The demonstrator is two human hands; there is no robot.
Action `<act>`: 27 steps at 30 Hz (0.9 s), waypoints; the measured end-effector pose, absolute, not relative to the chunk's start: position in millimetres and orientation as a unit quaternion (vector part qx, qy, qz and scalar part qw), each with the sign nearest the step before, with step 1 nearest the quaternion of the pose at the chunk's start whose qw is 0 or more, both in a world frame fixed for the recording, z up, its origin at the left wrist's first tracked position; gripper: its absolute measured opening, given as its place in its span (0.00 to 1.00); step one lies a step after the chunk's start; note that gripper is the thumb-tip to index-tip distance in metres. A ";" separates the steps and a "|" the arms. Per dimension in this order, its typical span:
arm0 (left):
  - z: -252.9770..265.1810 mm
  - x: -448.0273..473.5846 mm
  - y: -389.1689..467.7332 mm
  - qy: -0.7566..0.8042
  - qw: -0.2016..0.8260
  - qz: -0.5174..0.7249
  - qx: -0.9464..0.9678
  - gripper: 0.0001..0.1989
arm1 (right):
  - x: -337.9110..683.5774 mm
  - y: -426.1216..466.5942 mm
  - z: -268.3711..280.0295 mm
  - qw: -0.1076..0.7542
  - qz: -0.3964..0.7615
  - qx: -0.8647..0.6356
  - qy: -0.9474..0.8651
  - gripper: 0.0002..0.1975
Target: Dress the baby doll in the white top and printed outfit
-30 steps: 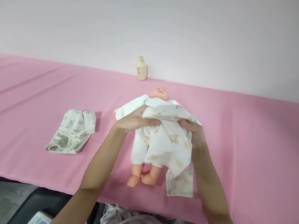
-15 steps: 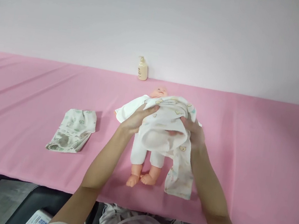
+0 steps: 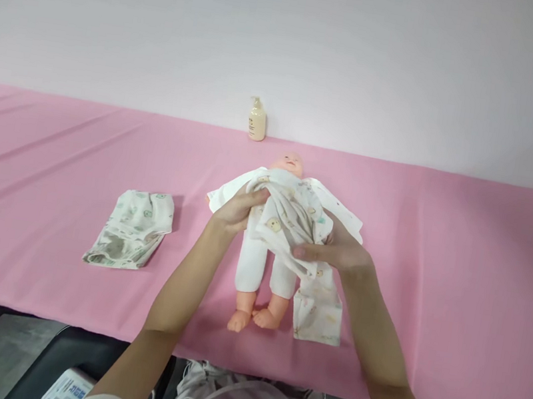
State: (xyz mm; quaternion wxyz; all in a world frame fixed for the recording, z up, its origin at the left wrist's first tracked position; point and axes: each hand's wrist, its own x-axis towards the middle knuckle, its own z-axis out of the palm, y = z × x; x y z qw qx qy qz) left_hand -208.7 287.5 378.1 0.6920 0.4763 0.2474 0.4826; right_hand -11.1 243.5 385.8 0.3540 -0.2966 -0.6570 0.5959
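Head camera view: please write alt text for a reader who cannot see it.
Both bare hands, left hand and right hand, grip a white bear-print baby garment over a plastic baby doll lying on a pink tablecloth. A folded printed cloth lies to the left, a cream pump bottle behind.

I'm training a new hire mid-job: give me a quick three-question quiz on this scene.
1. True or false: the baby doll lies on its back with its head toward the lotion bottle.
2. Which hands grip the bear-print garment? A) left hand only B) right hand only C) both
3. On which side of the doll does the folded cloth lie?

Key: 1 true; 2 C; 3 the person's left.
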 end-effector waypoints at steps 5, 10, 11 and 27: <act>367.7 -204.2 288.8 0.223 0.678 0.477 0.513 0.20 | -3.2 248.2 390.7 0.359 0.600 -0.297 -0.650 0.26; 364.5 -203.5 291.8 0.168 0.664 0.382 0.620 0.31 | -2.8 237.1 396.7 0.437 0.620 -0.252 -0.601 0.15; 366.4 -204.2 291.7 0.156 0.653 0.346 0.655 0.33 | -4.8 233.2 399.3 0.446 0.624 -0.252 -0.591 0.13; 289.0 -253.7 301.9 0.364 0.530 0.456 0.615 0.14 | -40.9 228.1 410.5 0.311 0.459 -0.401 -0.729 0.15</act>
